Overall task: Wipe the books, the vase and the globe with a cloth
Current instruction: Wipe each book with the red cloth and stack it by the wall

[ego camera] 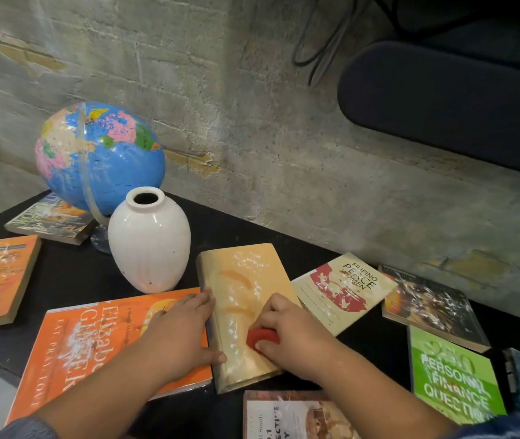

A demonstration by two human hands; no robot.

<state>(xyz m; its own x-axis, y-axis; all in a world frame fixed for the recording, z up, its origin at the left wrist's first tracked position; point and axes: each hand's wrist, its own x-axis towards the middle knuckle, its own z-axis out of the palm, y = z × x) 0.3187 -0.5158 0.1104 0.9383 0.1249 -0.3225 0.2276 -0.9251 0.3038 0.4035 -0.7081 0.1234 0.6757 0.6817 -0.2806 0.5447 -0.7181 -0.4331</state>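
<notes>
On the tan book (246,280), the right hand (290,327) is clamping the cloth (260,338), the left hand (182,327) is bracing flat-fingered; it's probably needing long, firm strokes end to end.

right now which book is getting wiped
The pale yellow book in the middle: the right hand presses a red cloth on its cover and the left hand steadies its edge. No other book has the cloth.

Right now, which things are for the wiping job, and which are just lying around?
For the job: red cloth gripped in the right hand, tan book under it, orange book, green book, white vase, globe.
Just lying about: dark padded seat, black cables.
</notes>
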